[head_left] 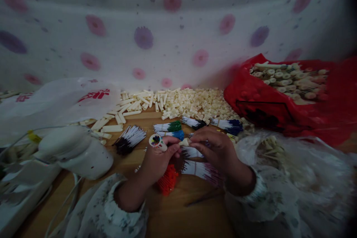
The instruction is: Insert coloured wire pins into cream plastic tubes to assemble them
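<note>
My left hand [156,161] is closed around a cream pen barrel [157,142], tilted with its open end up. Several coloured tips show inside that end. Between the fingertips of both hands sits a small cream plastic piece [184,142], pinched by my right hand [216,148]; its exact kind is hard to make out. Below my hands lie a bundle of red refills [167,180] and white refills with purple ends [202,170]. Beyond them are bundles with green ends [167,126] and dark blue ends [228,125]. Black-ended refills [129,139] lie left of my left hand.
Cream plastic tubes and small parts [192,102] are heaped at the back. A red bag [256,108] full of cream pieces stands at right, with a clear plastic bag [306,171] before it. At left are a white rounded device [80,152], its cable and a white bag [61,100].
</note>
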A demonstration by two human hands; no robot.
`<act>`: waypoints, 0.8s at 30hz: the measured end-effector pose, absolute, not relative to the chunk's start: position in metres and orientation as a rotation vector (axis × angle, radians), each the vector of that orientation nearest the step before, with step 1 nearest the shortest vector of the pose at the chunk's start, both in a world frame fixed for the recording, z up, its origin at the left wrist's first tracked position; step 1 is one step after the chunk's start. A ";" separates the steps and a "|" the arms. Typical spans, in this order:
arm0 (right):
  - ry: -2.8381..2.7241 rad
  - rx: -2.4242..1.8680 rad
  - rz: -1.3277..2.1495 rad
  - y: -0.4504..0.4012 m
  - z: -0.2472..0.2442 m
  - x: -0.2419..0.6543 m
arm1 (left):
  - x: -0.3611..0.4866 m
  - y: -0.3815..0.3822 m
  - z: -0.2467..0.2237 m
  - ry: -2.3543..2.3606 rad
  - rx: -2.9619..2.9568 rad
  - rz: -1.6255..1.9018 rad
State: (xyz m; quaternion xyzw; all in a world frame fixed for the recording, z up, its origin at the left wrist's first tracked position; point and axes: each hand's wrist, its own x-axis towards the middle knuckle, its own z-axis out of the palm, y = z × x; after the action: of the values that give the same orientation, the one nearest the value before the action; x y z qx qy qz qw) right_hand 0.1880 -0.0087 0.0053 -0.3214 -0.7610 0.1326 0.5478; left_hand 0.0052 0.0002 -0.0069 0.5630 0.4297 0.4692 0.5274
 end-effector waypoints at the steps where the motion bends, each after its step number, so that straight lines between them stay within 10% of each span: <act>1: -1.814 -0.772 0.318 -0.009 0.006 0.188 | 0.005 0.000 -0.007 1.037 1.363 1.121; 15: -1.949 -1.188 -0.083 -0.009 -0.004 0.173 | 0.002 0.001 -0.006 1.231 1.860 1.158; 24: -1.930 -0.975 0.251 -0.007 -0.003 0.184 | 0.002 0.002 -0.010 1.195 1.719 1.204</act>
State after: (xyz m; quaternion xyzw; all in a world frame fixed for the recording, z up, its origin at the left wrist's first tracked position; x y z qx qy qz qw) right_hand 0.1842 -0.0067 -0.0027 -0.3967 -0.7854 0.1020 0.4641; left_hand 0.0020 0.0016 -0.0099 0.6654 0.4624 0.4659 0.3555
